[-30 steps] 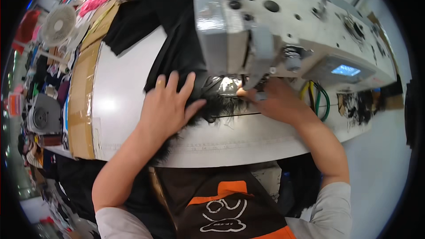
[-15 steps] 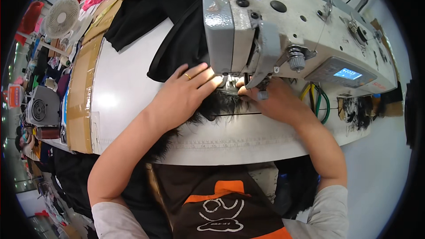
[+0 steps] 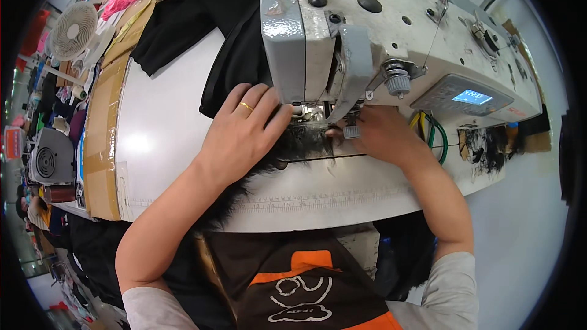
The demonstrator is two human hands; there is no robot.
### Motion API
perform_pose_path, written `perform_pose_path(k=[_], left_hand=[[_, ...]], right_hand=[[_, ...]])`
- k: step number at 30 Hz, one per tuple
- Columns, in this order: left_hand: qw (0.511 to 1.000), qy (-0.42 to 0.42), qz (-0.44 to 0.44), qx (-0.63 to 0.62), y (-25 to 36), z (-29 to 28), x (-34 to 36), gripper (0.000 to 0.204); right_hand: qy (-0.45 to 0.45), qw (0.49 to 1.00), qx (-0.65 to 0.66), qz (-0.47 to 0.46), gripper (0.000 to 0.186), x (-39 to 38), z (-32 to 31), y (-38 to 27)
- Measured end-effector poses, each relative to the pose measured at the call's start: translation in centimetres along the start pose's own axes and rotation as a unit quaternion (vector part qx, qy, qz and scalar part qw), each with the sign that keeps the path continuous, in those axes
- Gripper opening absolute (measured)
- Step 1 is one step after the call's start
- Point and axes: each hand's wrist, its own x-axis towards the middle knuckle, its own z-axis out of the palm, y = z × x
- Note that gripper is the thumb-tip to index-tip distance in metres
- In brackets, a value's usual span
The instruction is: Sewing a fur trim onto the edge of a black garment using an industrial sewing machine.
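A white sewing machine stands over black cloth and black fur trim, which meet under its presser foot. My left hand, a ring on one finger, lies on the cloth just left of the foot, its fingers stretched out and slightly bent. Close to the foot's right side, my right hand is curled with its thumb at the edge of the fur, which it seems to pinch. The machine's front parts and a knurled knob cover some of its fingers. Fur hangs toward the table's front edge beneath my left wrist.
Brown taped cardboard lines the left of the white table. A white fan and a grey motor-like unit stand farther left. Yellow and green cables loop beside my right wrist; black fur scraps lie beyond.
The whole view has shifted slightly, with the machine lower-left in it. My left fingers are drawn closer together and more bent beside the foot. My right hand stays by the fur.
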Motion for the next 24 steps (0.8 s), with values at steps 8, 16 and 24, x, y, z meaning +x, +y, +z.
perform_pose_path(k=[8,16,24], left_hand=[[0.975,0.081,0.152,-0.138,-0.2,0.5,-0.5,0.026],[0.964,-0.062,-0.06,-0.252,1.8,-1.5,-1.8,0.04],[0.988,0.03,-0.032,-0.148,1.8,1.1,-2.1,0.034]], right_hand=[[0.122,0.989,0.006,-0.083,0.023,0.0,0.7,-0.9],[0.092,0.993,0.051,-0.051,0.023,-0.3,1.1,-0.9],[0.031,0.999,0.015,-0.029,0.014,-0.4,0.6,0.0]])
